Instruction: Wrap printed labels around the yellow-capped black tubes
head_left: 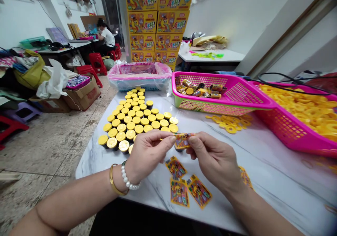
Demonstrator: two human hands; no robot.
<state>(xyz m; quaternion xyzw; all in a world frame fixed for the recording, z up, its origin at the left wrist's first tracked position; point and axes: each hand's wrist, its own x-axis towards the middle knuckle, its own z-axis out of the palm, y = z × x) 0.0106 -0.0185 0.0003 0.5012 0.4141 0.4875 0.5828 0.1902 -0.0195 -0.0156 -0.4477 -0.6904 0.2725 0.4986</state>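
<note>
My left hand (149, 155) and my right hand (216, 158) pinch a small printed yellow label (182, 142) between thumbs and fingers, above the table. Part of a dark, round piece shows just below it; whether I hold that too is unclear. Below my hands lie several flat labels (179, 192) with the same yellow, cartoon-style print. One more label (245, 178) is partly hidden by my right forearm. Left of my hands, many dark little cups with yellow lids (131, 125) stand close together, the nearest partly covered by my left hand.
A pink basket (223, 102) behind my hands holds printed cylinders. Yellow rings (229, 123) lie before it; another pink basket (297, 137) at right is full of yellow parts. A plastic-lined basket (139, 76) stands at the back. Farther off are stacked yellow boxes (143, 21) and a seated person (106, 37).
</note>
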